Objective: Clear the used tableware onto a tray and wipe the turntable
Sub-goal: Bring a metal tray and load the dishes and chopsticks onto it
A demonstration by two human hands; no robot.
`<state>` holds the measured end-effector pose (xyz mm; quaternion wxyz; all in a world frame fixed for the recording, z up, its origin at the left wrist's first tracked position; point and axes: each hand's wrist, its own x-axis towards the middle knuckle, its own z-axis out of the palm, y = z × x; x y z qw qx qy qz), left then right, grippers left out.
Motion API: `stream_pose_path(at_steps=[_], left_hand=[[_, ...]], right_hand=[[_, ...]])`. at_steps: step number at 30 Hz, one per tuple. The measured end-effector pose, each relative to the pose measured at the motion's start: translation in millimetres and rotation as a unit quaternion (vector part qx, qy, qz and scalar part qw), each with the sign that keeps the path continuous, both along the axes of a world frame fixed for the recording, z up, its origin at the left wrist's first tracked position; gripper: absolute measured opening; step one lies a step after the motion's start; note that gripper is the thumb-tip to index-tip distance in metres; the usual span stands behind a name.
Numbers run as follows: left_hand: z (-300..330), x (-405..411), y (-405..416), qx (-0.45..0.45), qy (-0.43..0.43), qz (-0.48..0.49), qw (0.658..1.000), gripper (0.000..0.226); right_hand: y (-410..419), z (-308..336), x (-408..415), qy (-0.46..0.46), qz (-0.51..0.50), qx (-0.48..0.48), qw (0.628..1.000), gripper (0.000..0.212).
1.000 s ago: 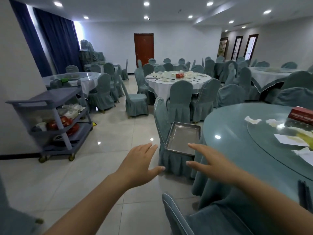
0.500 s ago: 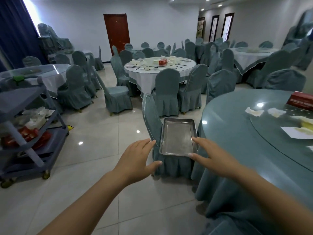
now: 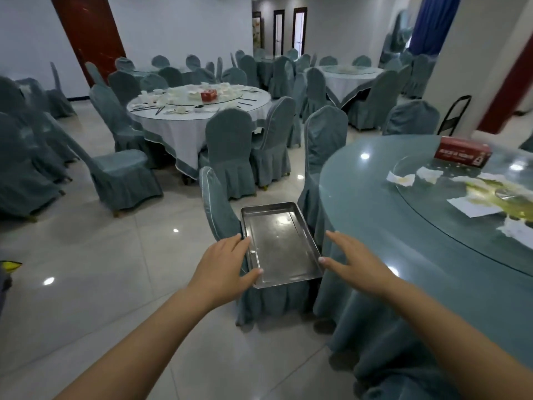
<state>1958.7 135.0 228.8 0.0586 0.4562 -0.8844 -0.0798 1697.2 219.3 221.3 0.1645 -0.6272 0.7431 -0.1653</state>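
Metal tray [image 3: 281,245], nothing in it, resting on chair seat [image 3: 274,295] beside counter [image 3: 403,226]. Left hand [image 3: 223,268] with straight fingers touching tray's left rim; right hand [image 3: 353,262] spread, thumb at right rim. Soiled napkins [image 3: 401,178] on turntable [image 3: 476,203].

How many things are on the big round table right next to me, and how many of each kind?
Red box: 1
Crumpled white napkins: 3
Flat white paper sheet: 1
Total: 5 that I can see; the table runs off the picture's edge, so more may hide there.
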Motion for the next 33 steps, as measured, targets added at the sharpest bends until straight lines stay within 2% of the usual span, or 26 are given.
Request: stream_pose_path(at_steps=[7, 18, 33], left_hand=[[-37.8, -39.6, -109.6, 0.027, -0.016, -0.023, 0.999, 0.076], [-116.7, -144.4, -255.2, 0.072, -0.016, 0.037, 0.997, 0.078], [-229.9, -201.7, -447.8, 0.201, -0.070, 0.112, 0.971, 0.091]], right_hand=[[-79.2, -28.6, -26.1, -0.015, -0.052, 0.026, 0.998, 0.072], [-249.2, -94.0, -118.4, -0.014, -0.041, 0.086, 0.995, 0.074], [-446.2, -199.3, -188.3, -0.026, -0.073, 0.215, 0.974, 0.078]])
